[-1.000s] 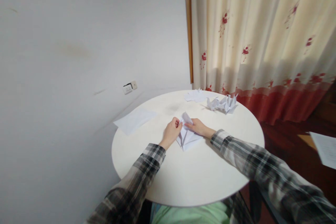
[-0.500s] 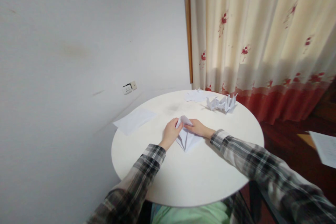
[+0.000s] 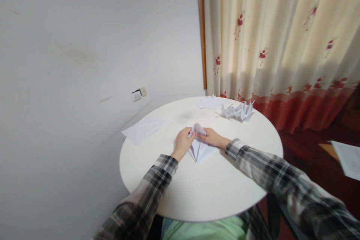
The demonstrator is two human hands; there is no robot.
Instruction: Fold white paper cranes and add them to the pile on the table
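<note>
A partly folded white paper [image 3: 200, 149] lies in the middle of a round white table [image 3: 213, 191], its point towards me. My left hand [image 3: 182, 143] pinches the paper's upper left edge with curled fingers. My right hand [image 3: 211, 137] presses on its upper right part, fingers closed over a raised flap between the two hands. Both sleeves are black and white plaid.
A flat white sheet [image 3: 144, 129] overhangs the table's left edge. Several folded paper figures [image 3: 237, 111] and another folded paper [image 3: 209, 102] sit at the far side. A flowered curtain [image 3: 281, 45] hangs behind; loose sheets [image 3: 347, 159] lie at the far right.
The raised flap at the top of the paper has been brought down lower between my hands. Both hands have stayed almost in place.
</note>
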